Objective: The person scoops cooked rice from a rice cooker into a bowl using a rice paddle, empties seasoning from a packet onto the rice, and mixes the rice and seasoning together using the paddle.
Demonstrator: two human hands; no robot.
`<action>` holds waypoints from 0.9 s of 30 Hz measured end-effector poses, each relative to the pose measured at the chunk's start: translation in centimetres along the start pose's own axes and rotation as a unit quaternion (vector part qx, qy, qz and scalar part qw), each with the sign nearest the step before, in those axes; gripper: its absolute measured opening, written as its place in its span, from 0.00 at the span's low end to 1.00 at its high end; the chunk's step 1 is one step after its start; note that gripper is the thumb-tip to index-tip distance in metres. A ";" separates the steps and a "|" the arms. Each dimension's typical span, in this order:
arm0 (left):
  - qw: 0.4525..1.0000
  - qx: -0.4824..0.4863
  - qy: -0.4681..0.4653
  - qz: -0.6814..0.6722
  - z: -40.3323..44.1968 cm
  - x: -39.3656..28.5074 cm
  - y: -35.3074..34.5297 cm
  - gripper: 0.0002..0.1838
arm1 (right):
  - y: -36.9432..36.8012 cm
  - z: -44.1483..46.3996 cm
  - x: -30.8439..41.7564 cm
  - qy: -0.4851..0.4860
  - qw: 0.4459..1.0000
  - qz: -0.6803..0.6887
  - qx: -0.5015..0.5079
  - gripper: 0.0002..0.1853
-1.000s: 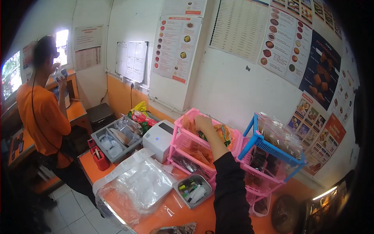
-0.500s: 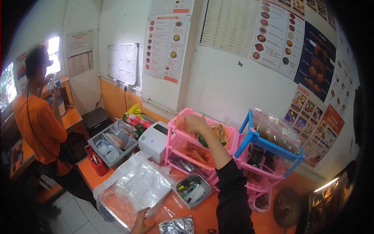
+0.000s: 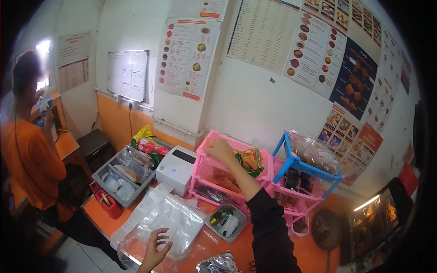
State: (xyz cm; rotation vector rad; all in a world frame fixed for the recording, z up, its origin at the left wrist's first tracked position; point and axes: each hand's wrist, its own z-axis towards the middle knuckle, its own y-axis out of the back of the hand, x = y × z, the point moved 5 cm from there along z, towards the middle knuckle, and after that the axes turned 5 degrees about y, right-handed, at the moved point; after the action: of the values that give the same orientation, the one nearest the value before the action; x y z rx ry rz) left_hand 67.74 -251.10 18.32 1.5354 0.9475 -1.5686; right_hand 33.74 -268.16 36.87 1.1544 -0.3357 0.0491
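Observation:
My right hand [image 3: 219, 150] reaches into the top tier of a pink plastic rack [image 3: 268, 170] at its left end. Its fingers are curled, and whatever they hold is hidden. Beside my wrist, a green and orange packet [image 3: 251, 162] lies in the same tier. Orange packets [image 3: 221, 178] fill the tier below. My left hand [image 3: 156, 251] is held with fingers apart and nothing in it, over a stack of clear plastic bags [image 3: 175, 223] on the orange table. A crumpled silver foil packet [image 3: 217, 264] lies to its right.
A metal tray of pens [image 3: 227, 222] stands before the rack, near a white printer [image 3: 175, 170]. Farther left are a grey bin [image 3: 124, 175] and red tape dispenser [image 3: 108, 204]. A blue rack [image 3: 309, 166] stands right. A person in orange [image 3: 29, 154] stands at left.
My left hand has lifted and moved up over the bags, its fingers spreading. My right hand stays at the rack's top tier; the orange piece by its fingers no longer shows clearly. The view has shifted.

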 end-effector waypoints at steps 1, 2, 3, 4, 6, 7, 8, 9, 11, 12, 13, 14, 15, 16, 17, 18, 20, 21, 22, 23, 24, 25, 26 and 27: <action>1.000 0.008 -0.012 -0.001 0.9 -0.4 0.2 0.25 | 0.3 0.4 -0.4 -0.022 0.999 0.008 -0.030 0.20; 1.000 0.015 -0.023 -0.002 1.7 -0.9 0.2 0.25 | 0.8 1.0 -0.9 -0.043 0.997 0.015 -0.061 0.20; 0.999 0.022 -0.034 -0.002 2.5 -1.6 0.2 0.24 | 1.6 1.5 -1.2 -0.064 0.994 0.024 -0.091 0.19; 0.998 0.032 -0.045 -0.005 3.2 -2.7 0.0 0.24 | 3.1 1.7 -1.1 -0.055 0.994 0.033 -0.084 0.20; 0.995 0.052 -0.081 0.011 4.7 -4.2 -0.9 0.23 | 7.0 2.2 -1.8 0.001 0.995 0.060 -0.079 0.18; 0.993 0.070 -0.090 0.021 5.2 -4.5 -1.5 0.22 | 8.8 2.0 -2.9 0.039 0.993 0.078 -0.078 0.16; 0.989 0.095 -0.108 0.038 5.8 -4.3 -2.6 0.21 | 11.3 0.0 -2.7 0.059 0.990 0.123 -0.026 0.13; 0.982 0.137 -0.110 0.063 6.0 -4.4 -4.1 0.21 | 14.4 -3.3 -1.4 0.073 0.982 0.172 0.024 0.11; 0.959 0.252 -0.096 0.087 5.8 -3.2 -7.8 0.20 | 19.0 -11.1 0.0 0.057 0.982 0.174 0.053 0.08; 0.943 0.309 -0.087 0.093 5.2 -2.3 -10.0 0.20 | 19.8 -15.2 -0.8 0.001 0.979 0.196 0.061 0.08; 0.924 0.360 -0.085 0.097 4.2 -1.5 -12.0 0.19 | 20.1 -19.6 -1.6 -0.048 0.973 0.215 0.065 0.08; 0.906 0.397 -0.091 0.114 2.9 -0.9 -13.9 0.18 | 20.1 -23.9 -2.4 -0.065 0.973 0.206 0.078 0.08; 0.884 0.435 -0.087 0.147 1.5 0.2 -15.3 0.18 | 19.8 -28.2 -2.7 -0.075 0.973 0.197 0.093 0.08; 0.862 0.466 -0.091 0.181 0.2 1.7 -16.5 0.18 | 18.6 -32.7 -3.9 -0.112 0.968 0.202 0.099 0.07; 0.839 0.490 -0.097 0.215 -1.0 3.1 -17.6 0.18 | 16.6 -37.3 -5.5 -0.143 0.962 0.207 0.104 0.07; 0.824 0.478 -0.113 0.283 -1.9 4.5 -18.1 0.23 | 14.0 -41.8 -7.1 -0.186 0.948 0.229 0.120 0.07; 0.825 0.338 -0.185 0.414 -3.1 8.6 -18.1 0.28 | 8.8 -49.0 -9.7 -0.212 0.925 0.272 0.159 0.07; 0.812 0.260 -0.215 0.477 -3.4 10.4 -18.0 0.30 | 5.4 -52.4 -11.8 -0.238 0.912 0.284 0.176 0.08; 0.808 0.240 -0.188 0.503 -3.2 11.9 -17.8 0.35 | 2.7 -54.4 -13.2 -0.186 0.933 0.258 0.169 0.08; 0.793 0.235 -0.182 0.531 -3.3 12.5 -17.6 0.34 | 0.4 -55.6 -14.3 -0.132 0.950 0.232 0.162 0.08; 0.778 0.227 -0.175 0.559 -3.4 12.8 -17.5 0.33 | -1.7 -56.0 -15.4 -0.150 0.946 0.234 0.167 0.08; 0.761 0.217 -0.164 0.588 -3.8 13.2 -17.4 0.32 | -3.5 -55.9 -16.3 -0.165 0.941 0.238 0.174 0.09; 0.743 0.162 -0.217 0.612 -4.4 13.2 -17.5 0.26 | -4.9 -55.5 -17.1 -0.138 0.950 0.230 0.161 0.09; 0.749 0.153 -0.215 0.608 -4.9 13.8 -17.7 0.24 | -6.1 -54.9 -17.8 -0.107 0.958 0.223 0.148 0.09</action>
State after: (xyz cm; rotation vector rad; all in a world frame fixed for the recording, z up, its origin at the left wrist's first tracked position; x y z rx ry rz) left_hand 54.03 -238.71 4.69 1.3635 -0.5937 -0.9594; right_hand 31.07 -218.72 6.63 1.3636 -0.7992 0.3840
